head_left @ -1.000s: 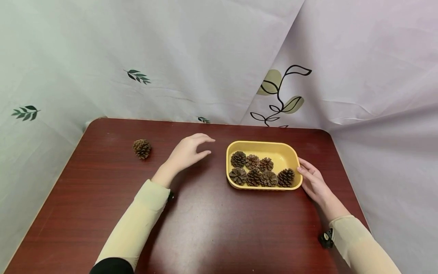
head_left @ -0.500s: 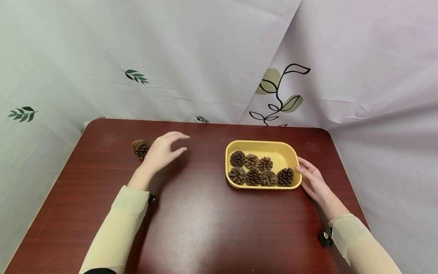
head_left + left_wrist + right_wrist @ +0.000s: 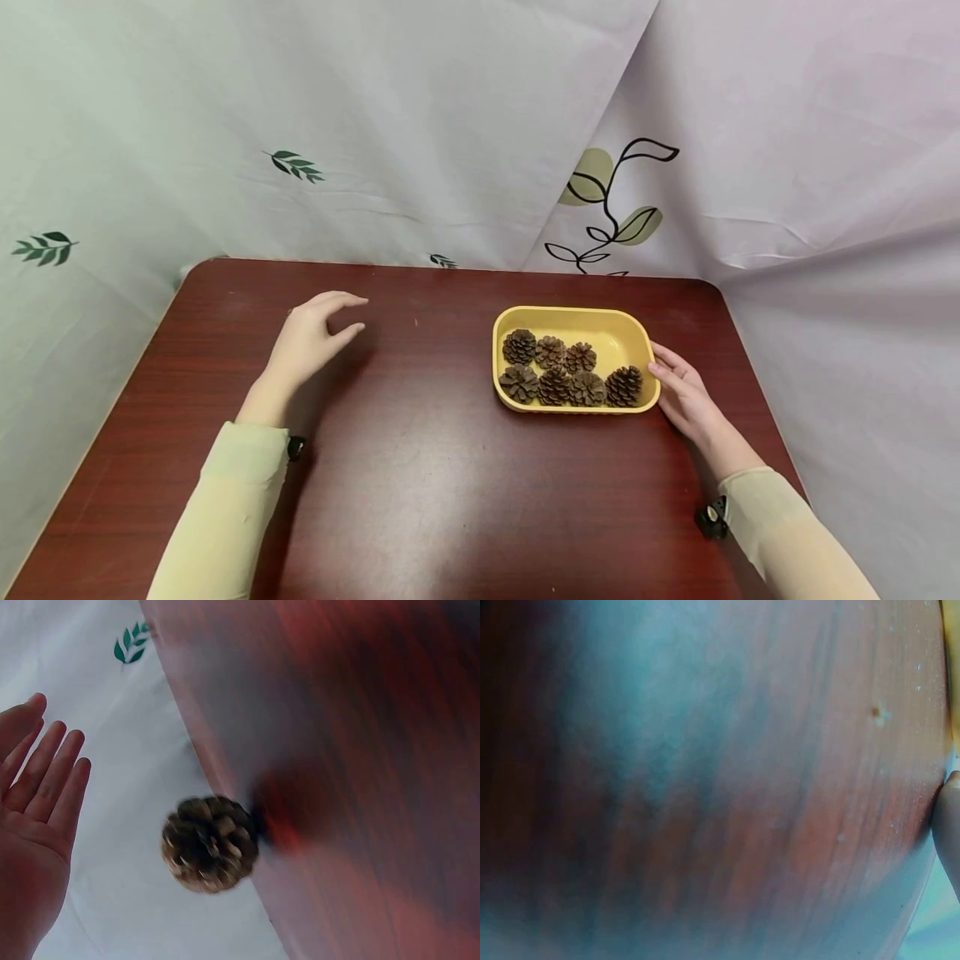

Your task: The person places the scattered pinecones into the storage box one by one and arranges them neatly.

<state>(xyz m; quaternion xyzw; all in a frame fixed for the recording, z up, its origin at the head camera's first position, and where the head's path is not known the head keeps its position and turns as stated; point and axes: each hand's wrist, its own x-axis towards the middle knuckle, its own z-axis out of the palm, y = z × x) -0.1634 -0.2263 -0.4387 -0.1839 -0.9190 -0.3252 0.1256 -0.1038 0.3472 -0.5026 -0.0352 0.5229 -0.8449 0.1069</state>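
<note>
My left hand (image 3: 303, 337) hovers over the left part of the table, thumb and fingers spread apart, holding nothing. A brown pine cone (image 3: 210, 844) lies on the table near that hand in the left wrist view; in the head view the hand covers nearly all of it. At the right, a yellow plastic basin (image 3: 622, 337) stands on the table with several pine cones (image 3: 555, 386) inside, most along its near and left sides. My right hand (image 3: 690, 400) holds the basin's right end, the thumb at the rim and the fingers along the outer wall.
The dark red wooden table (image 3: 420, 500) has rounded far corners. A pale cloth (image 3: 390, 133) with leaf prints hangs behind it and down both sides. Each wrist wears a small black device, such as the camera (image 3: 711, 517) on the right.
My left hand has moved left across the table, from near the basin to the lone pine cone, which it now hides in the head view. Right hand and basin have stayed put.
</note>
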